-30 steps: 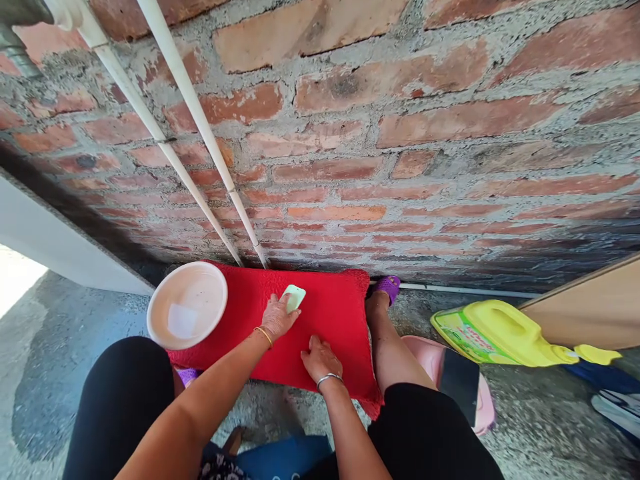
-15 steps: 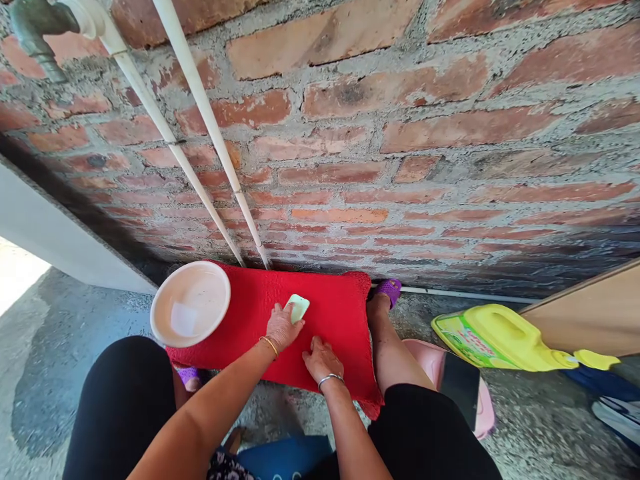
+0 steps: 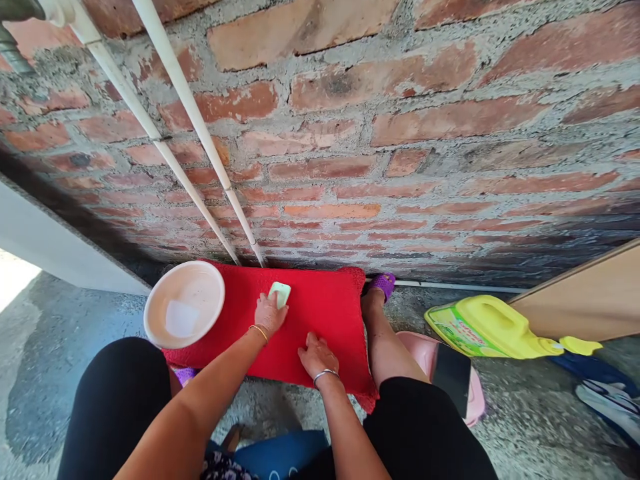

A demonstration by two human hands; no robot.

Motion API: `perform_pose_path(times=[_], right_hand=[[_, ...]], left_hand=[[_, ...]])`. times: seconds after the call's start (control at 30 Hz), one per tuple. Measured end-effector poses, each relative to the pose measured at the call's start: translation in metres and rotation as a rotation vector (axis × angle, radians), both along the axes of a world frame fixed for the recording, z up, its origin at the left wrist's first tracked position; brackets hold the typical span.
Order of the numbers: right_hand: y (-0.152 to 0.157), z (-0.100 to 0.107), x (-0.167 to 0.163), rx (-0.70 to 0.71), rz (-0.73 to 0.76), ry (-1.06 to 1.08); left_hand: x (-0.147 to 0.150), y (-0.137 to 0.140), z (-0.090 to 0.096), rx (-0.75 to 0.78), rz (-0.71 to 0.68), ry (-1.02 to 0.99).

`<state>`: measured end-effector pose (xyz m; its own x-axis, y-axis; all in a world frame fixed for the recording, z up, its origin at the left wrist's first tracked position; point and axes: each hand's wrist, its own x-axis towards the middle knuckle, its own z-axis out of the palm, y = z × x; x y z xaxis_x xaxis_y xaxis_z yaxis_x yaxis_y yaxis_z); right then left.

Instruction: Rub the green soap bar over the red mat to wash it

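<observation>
A red cloth (image 3: 240, 307) with a thick textured surface lies spread over a low support in front of me. My left hand (image 3: 271, 315), a yellow bangle at its wrist, grips a pale green block (image 3: 281, 293) with rounded corners and presses it on the cloth. Whether the block is soap or a brush, I cannot tell. My right hand (image 3: 320, 355), with a silver bangle, rests on the cloth near its front edge, fingers loosely spread and holding nothing. A white basin (image 3: 213, 307) stands on the cloth's left end, with a pale rectangular patch inside.
Behind the cloth rises a brick wall (image 3: 320, 170) with two white pipes (image 3: 193, 110). To the right lie a yellow jug (image 3: 493, 327) and a pink container (image 3: 475, 403) with a dark flat piece. Shoes (image 3: 607, 403) are at far right. My legs straddle the cloth.
My left hand has slid the pale green block left and slightly away from me across the cloth. My right hand stays in about the same place. The view has shifted a little.
</observation>
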<state>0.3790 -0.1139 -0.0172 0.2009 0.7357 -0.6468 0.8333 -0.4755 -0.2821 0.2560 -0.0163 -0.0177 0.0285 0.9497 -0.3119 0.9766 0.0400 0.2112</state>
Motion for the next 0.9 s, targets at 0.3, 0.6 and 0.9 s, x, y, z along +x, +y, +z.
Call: perform_pose_path(times=[0.3, 0.6, 0.9], right_hand=[[0.0, 0.001, 0.0, 0.001, -0.007, 0.004], [0.0, 0.003, -0.001, 0.0, -0.005, -0.005], [0.0, 0.0, 0.0, 0.006, 0.002, 0.003]], left_hand=[[-0.018, 0.016, 0.011, 0.056, 0.102, -0.061], [0.012, 0.017, 0.006, -0.013, 0.023, -0.07], [0.001, 0.023, 0.006, 0.051, -0.001, -0.103]])
